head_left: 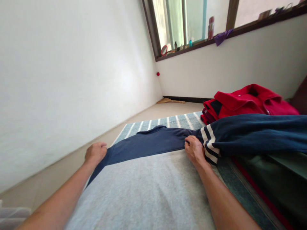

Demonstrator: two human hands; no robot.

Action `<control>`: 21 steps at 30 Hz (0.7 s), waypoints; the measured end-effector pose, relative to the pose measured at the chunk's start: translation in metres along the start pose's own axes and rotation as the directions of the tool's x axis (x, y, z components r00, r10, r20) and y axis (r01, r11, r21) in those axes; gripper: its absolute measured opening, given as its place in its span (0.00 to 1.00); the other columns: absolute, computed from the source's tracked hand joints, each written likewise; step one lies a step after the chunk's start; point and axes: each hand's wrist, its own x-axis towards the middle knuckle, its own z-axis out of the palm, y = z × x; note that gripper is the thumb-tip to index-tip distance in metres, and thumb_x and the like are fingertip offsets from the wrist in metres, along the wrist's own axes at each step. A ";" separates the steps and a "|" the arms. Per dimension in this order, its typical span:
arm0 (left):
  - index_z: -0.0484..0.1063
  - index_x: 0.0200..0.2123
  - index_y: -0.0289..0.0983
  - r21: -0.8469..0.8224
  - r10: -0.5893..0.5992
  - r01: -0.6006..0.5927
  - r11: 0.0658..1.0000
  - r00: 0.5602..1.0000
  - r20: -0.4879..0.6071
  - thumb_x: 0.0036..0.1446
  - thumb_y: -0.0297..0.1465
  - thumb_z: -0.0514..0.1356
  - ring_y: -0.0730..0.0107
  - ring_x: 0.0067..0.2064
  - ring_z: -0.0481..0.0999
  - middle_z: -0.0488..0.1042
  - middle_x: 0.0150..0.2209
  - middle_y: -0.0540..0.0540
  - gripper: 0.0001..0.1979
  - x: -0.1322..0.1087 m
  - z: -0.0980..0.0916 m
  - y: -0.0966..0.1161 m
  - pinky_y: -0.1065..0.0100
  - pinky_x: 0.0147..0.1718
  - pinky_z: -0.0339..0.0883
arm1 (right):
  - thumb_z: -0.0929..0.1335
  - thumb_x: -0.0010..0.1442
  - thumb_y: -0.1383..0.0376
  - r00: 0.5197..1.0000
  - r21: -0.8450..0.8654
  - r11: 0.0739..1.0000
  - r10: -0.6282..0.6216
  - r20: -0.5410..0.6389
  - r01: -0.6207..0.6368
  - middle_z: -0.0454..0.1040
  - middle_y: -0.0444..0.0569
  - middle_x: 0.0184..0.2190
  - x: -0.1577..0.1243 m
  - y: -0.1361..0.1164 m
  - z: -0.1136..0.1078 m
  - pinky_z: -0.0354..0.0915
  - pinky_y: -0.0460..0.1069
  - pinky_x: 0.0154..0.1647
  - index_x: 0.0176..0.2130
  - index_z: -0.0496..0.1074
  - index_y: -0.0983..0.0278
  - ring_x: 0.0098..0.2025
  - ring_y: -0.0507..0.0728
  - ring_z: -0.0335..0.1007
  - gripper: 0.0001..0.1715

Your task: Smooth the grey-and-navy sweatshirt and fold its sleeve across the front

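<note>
Striped mat (163,122) under grey-and-navy shirt (141,188); left hand (96,153) curled closed on shoulder (104,167), right hand (195,150) gripping fabric by striped sleeve (209,143).

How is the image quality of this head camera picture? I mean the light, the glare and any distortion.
Head view: daylight overexposes the window, with soft glare on the white wall; wide-angle distortion makes the walls lean steeply; the left hand, right hand and grey-and-navy shirt stay sharp, without clear motion blur.
</note>
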 end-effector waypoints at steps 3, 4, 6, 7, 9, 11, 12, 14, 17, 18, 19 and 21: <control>0.77 0.37 0.38 -0.063 0.195 -0.192 0.979 0.979 0.052 0.54 0.34 0.50 0.66 0.45 0.75 0.79 0.42 0.48 0.16 -0.010 0.003 0.047 0.72 0.43 0.66 | 0.62 0.54 0.69 1.000 -0.007 1.000 -0.002 0.007 0.002 0.73 0.51 0.41 0.000 0.001 0.000 0.60 0.47 0.48 0.36 0.75 0.65 0.44 0.55 0.67 0.13; 0.76 0.38 0.38 -0.117 0.341 -0.334 0.935 0.939 0.042 0.55 0.33 0.49 0.65 0.47 0.75 0.78 0.43 0.47 0.17 -0.016 0.005 0.065 0.70 0.47 0.65 | 0.62 0.54 0.69 1.000 -0.010 1.000 -0.003 0.011 0.003 0.73 0.51 0.41 0.000 0.000 0.000 0.60 0.47 0.48 0.36 0.75 0.65 0.44 0.55 0.67 0.13; 0.75 0.39 0.37 -0.220 0.552 -0.538 0.814 0.834 0.003 0.56 0.31 0.48 0.65 0.50 0.73 0.76 0.46 0.45 0.17 -0.034 0.011 0.104 0.67 0.52 0.63 | 0.62 0.54 0.69 1.000 -0.017 1.000 -0.004 0.019 0.004 0.73 0.51 0.41 0.000 0.000 -0.001 0.60 0.47 0.48 0.35 0.75 0.64 0.44 0.55 0.67 0.13; 0.75 0.41 0.37 -0.250 0.626 -0.606 0.756 0.780 0.002 0.56 0.31 0.48 0.65 0.51 0.72 0.76 0.47 0.44 0.17 -0.044 0.013 0.124 0.66 0.54 0.62 | 0.62 0.54 0.69 1.000 -0.020 1.000 -0.003 0.021 0.004 0.73 0.50 0.41 0.000 0.000 -0.001 0.59 0.47 0.48 0.35 0.75 0.64 0.44 0.55 0.67 0.13; 0.73 0.44 0.34 -0.281 0.714 -0.681 0.676 0.700 0.020 0.58 0.31 0.48 0.64 0.55 0.70 0.72 0.52 0.41 0.17 -0.065 0.018 0.163 0.65 0.57 0.59 | 0.62 0.54 0.69 1.000 -0.027 1.000 -0.002 0.022 0.003 0.73 0.51 0.42 0.000 -0.001 -0.002 0.60 0.47 0.48 0.36 0.75 0.64 0.44 0.55 0.67 0.13; 0.71 0.48 0.35 -0.311 0.774 -0.730 0.608 0.633 0.029 0.59 0.30 0.49 0.64 0.57 0.67 0.70 0.55 0.41 0.17 -0.084 0.021 0.200 0.64 0.58 0.58 | 0.62 0.54 0.70 1.000 -0.033 0.999 -0.003 0.024 0.004 0.73 0.51 0.42 0.000 -0.002 -0.003 0.60 0.47 0.48 0.36 0.75 0.65 0.44 0.55 0.67 0.13; 0.69 0.50 0.35 -0.318 0.791 -0.743 0.589 0.610 0.041 0.60 0.30 0.49 0.64 0.59 0.65 0.68 0.57 0.41 0.17 -0.092 0.021 0.217 0.63 0.59 0.57 | 0.62 0.55 0.70 1.000 -0.036 0.999 -0.005 0.027 0.006 0.73 0.51 0.42 0.000 -0.003 -0.004 0.60 0.47 0.48 0.36 0.75 0.65 0.44 0.55 0.67 0.13; 0.65 0.54 0.35 -0.320 0.783 -0.725 0.610 0.614 0.099 0.62 0.32 0.48 0.62 0.62 0.60 0.63 0.61 0.39 0.19 -0.104 0.023 0.244 0.61 0.60 0.54 | 0.62 0.55 0.70 0.999 -0.043 0.999 -0.008 0.035 0.010 0.73 0.51 0.42 0.000 -0.005 -0.005 0.60 0.47 0.47 0.35 0.75 0.65 0.44 0.55 0.67 0.13; 0.57 0.60 0.32 -0.308 0.722 -0.656 0.689 0.659 0.210 0.64 0.37 0.45 0.59 0.66 0.50 0.53 0.65 0.37 0.24 -0.112 0.029 0.270 0.55 0.61 0.49 | 0.62 0.56 0.70 0.999 -0.057 0.998 -0.003 0.040 0.005 0.73 0.51 0.41 0.000 -0.008 -0.007 0.60 0.47 0.47 0.35 0.75 0.64 0.44 0.55 0.67 0.13; 0.54 0.61 0.32 -0.307 0.704 -0.635 0.709 0.668 0.241 0.64 0.39 0.44 0.59 0.67 0.47 0.50 0.66 0.37 0.26 -0.113 0.031 0.274 0.54 0.62 0.47 | 0.62 0.56 0.70 0.999 -0.061 0.998 0.001 0.041 0.001 0.73 0.51 0.41 0.000 -0.010 -0.007 0.60 0.47 0.47 0.35 0.75 0.64 0.44 0.55 0.67 0.13; 0.53 0.62 0.32 -0.309 0.691 -0.619 0.722 0.671 0.268 0.65 0.40 0.43 0.59 0.67 0.45 0.48 0.67 0.37 0.27 -0.113 0.034 0.277 0.54 0.62 0.45 | 0.62 0.56 0.70 0.999 -0.066 0.998 0.005 0.042 -0.003 0.73 0.51 0.40 0.000 -0.011 -0.008 0.60 0.47 0.46 0.34 0.75 0.64 0.44 0.55 0.67 0.13; 0.50 0.64 0.32 -0.313 0.681 -0.605 0.732 0.665 0.307 0.65 0.41 0.40 0.60 0.68 0.43 0.46 0.67 0.39 0.28 -0.112 0.037 0.279 0.53 0.63 0.42 | 0.62 0.56 0.70 0.999 -0.076 0.997 0.014 0.046 -0.011 0.73 0.51 0.39 -0.001 -0.014 -0.009 0.60 0.47 0.46 0.33 0.75 0.64 0.44 0.55 0.67 0.13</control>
